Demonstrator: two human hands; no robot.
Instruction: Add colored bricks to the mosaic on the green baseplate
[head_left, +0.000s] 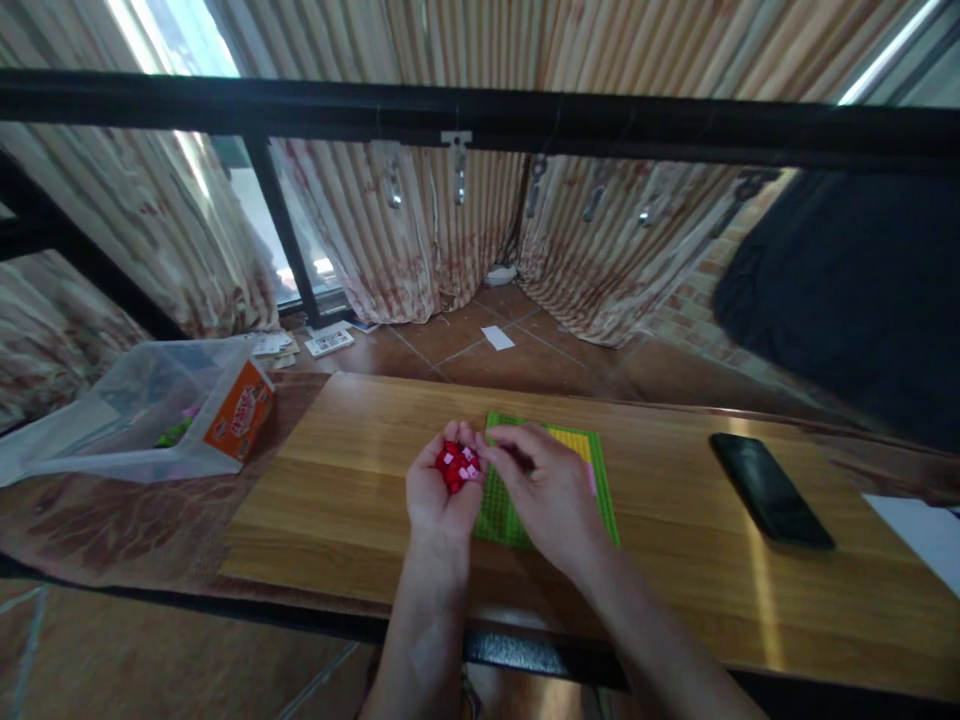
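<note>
My left hand (439, 492) is cupped, palm up, around a small heap of red and pink toy bricks (458, 466). Close by on its right, my right hand (544, 482) has thumb and forefinger pinched together by the left fingertips; whatever is between them is too small to make out. Beneath both hands lies a green studded baseplate (500, 515), partly hidden by the right hand. A yellow patch (574, 441) and a pink patch (590, 478) show on the plate's right part.
A wooden board (322, 480) bears the plate and a dark phone (771, 490). White paper (919, 535) lies at far right. On the left, a clear plastic bin (157, 400) with an orange label holds some green and pink pieces. A black rail (480, 115) crosses beyond.
</note>
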